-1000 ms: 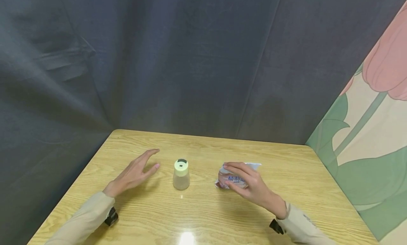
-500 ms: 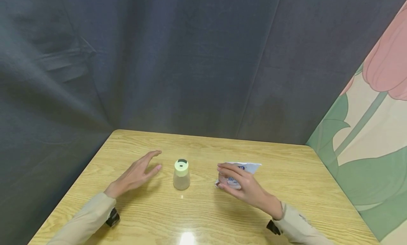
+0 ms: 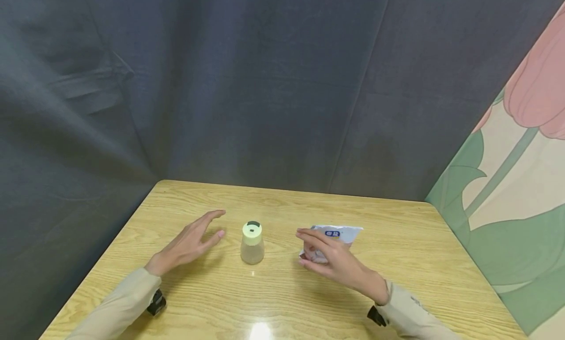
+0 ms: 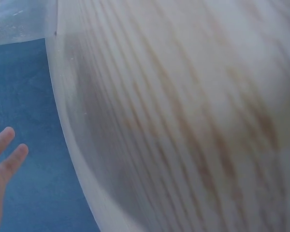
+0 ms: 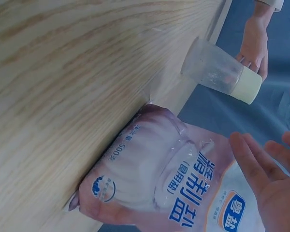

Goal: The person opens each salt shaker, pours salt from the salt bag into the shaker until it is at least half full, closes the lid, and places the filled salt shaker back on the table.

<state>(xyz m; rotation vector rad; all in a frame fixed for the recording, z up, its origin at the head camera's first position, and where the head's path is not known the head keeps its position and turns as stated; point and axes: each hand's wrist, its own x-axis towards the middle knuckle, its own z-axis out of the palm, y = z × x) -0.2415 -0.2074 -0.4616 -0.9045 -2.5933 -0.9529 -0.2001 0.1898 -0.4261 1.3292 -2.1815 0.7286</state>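
at the wooden table (image 3: pixel 282 300), the right hand (image 3: pixel 342 262), fingers loosely spread, has drifted left; the salt bag (image 5: pixel 154 179) beyond it stays put, seemingly ungripped; the left hand (image 3: pixel 185 244) spreads wide, bottle (image 3: pixel 252 249) just rightward

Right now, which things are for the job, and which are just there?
Probably the job:
Yellow-lidded clear tapered bottle, near left hand
Pink-and-white plastic bag, by right hand

Just there:
Light wooden table
Dark blue-grey curtain
Tulip-patterned wall

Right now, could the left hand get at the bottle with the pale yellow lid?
Probably yes: the left hand holds nothing and is beside the bottle, with nothing visible between them. The printed bag is on the bottle's other side, by the right hand.
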